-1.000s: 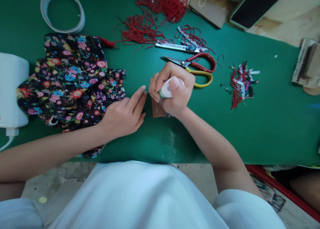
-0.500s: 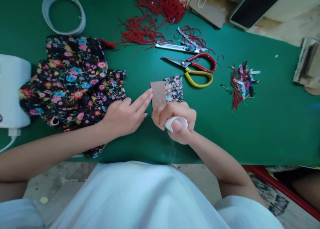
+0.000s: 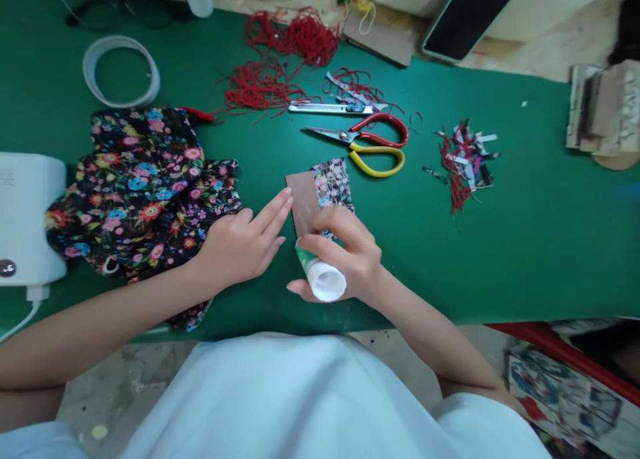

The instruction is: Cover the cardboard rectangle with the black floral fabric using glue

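My right hand (image 3: 350,249) grips a glue stick (image 3: 320,275), a green and white tube whose round white base faces up toward me. The tube's other end is hidden by my fingers, over the lower part of a small brown card (image 3: 302,195). A floral fabric scrap (image 3: 334,182) with frayed threads adjoins the card's right side. My left hand (image 3: 245,242) is open, its fingers stretched out, with the fingertips at the card's left edge. Under and beside my left wrist lies a bunched black floral cloth (image 3: 150,185).
Scissors (image 3: 367,139) and a box cutter (image 3: 330,108) lie beyond the card, near red thread (image 3: 265,85). A tape roll (image 3: 90,65) rests at the back left, a white device (image 3: 30,212) at the left. Scraps (image 3: 465,165) are piled to the right on the green table (image 3: 500,259).
My right hand has loosened its fist: the thumb has left the glue stick's base, which now shows fully, and the tube tilts toward me. The view has shifted slightly. My left hand stays by the card.
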Tool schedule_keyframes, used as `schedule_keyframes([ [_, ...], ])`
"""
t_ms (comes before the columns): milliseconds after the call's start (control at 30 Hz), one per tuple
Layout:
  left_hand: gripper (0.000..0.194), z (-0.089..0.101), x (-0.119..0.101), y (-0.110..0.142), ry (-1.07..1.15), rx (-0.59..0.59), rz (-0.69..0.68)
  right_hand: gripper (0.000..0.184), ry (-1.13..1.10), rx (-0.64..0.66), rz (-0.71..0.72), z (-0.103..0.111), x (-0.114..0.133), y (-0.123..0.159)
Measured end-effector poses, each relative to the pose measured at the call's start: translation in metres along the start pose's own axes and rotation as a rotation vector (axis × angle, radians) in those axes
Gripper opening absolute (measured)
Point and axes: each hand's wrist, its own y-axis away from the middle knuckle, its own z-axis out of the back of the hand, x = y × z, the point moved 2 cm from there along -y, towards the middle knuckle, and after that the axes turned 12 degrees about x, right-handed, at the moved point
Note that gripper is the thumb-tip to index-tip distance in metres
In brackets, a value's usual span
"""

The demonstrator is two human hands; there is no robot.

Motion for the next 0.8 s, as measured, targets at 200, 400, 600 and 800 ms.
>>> schedule_keyframes([
  [200,0.056,0.002,0.000,-0.001,0.024,0.046,0.001,0.033,-0.090,-0.006,-0.179,0.034,0.003,0.016],
  [400,0.055,0.004,0.000,-0.002,0.006,0.037,-0.008,0.043,-0.881,-0.425,-0.588,0.052,-0.025,0.047],
  [600,0.054,0.004,0.000,0.000,-0.050,-0.021,-0.016,0.028,-1.048,-0.561,-0.625,0.078,-0.071,0.062],
  [800,0.054,0.004,0.000,-0.001,-0.057,-0.034,-0.009,0.032,-0.923,-0.595,-0.717,0.095,-0.131,0.044],
])
